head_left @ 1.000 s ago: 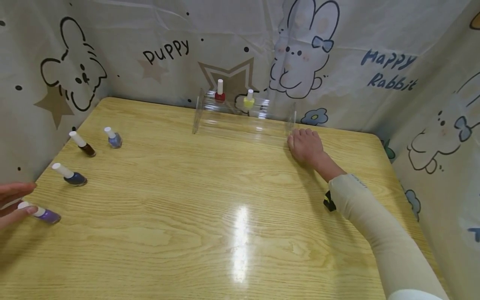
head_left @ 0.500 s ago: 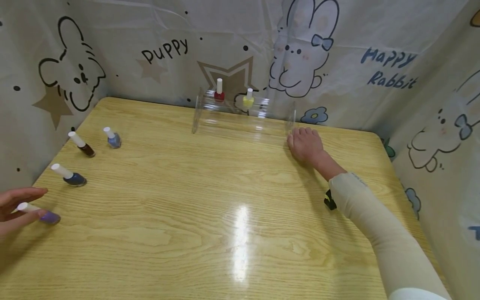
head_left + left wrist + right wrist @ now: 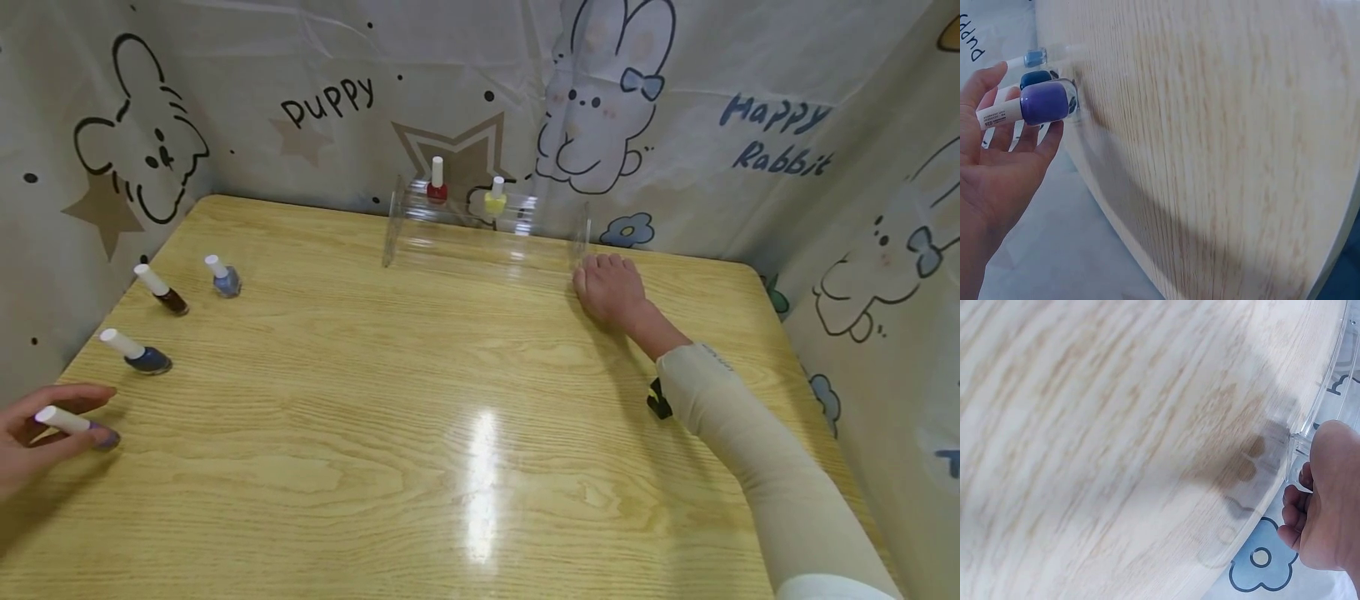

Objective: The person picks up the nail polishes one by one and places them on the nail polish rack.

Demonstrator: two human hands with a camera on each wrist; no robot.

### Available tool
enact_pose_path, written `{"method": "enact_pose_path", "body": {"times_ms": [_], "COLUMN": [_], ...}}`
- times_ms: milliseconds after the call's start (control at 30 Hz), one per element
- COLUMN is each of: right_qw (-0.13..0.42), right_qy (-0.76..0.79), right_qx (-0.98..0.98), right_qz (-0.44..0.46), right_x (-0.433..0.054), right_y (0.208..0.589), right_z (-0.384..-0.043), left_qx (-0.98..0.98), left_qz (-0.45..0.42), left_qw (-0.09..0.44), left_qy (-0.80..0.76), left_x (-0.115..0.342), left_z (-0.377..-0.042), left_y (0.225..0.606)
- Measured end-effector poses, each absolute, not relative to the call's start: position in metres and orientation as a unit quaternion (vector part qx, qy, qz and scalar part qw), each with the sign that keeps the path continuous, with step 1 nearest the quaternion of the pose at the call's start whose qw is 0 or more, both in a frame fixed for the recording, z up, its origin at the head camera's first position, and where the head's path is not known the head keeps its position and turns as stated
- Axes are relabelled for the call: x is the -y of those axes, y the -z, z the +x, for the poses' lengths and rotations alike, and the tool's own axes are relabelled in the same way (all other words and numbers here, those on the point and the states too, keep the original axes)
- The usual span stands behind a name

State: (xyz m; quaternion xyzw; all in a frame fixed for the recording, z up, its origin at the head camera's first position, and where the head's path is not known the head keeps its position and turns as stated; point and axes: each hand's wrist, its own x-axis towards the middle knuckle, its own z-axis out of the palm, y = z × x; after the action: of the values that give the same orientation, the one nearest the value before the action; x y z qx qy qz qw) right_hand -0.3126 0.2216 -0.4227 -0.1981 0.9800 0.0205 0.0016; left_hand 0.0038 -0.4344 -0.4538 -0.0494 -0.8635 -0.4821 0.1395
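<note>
Head view: my left hand [image 3: 30, 437] fingers now pinch the purple nail polish bottle [image 3: 75, 425], lifted since earlier; navy bottle [image 3: 138, 354] beside; right hand [image 3: 611, 287], fingers relaxed, touches the clear acrylic rack [image 3: 487, 233].

Wood-grain table [image 3: 420, 400], glossy, light glare at centre. Cartoon curtain [image 3: 675, 100] on three sides: puppy, rabbit, stars, flowers.

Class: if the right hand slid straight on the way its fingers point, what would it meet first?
Probably the clear acrylic display rack: the right hand rests on the wooden table with fingers at the rack's right end panel.
</note>
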Motion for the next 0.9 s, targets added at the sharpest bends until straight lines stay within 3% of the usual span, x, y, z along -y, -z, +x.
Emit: {"method": "enact_pose_path", "body": {"times_ms": [900], "right_qw": [0.004], "right_qy": [-0.031], "right_qx": [-0.98], "right_qz": [-0.195], "right_x": [-0.221], "right_y": [0.421], "right_z": [-0.312], "left_qx": [0.839], "left_qz": [-0.126], "left_qw": [0.143], "left_qy": [0.51], "left_x": [0.431], "left_z": [0.006], "left_y": [0.461]}}
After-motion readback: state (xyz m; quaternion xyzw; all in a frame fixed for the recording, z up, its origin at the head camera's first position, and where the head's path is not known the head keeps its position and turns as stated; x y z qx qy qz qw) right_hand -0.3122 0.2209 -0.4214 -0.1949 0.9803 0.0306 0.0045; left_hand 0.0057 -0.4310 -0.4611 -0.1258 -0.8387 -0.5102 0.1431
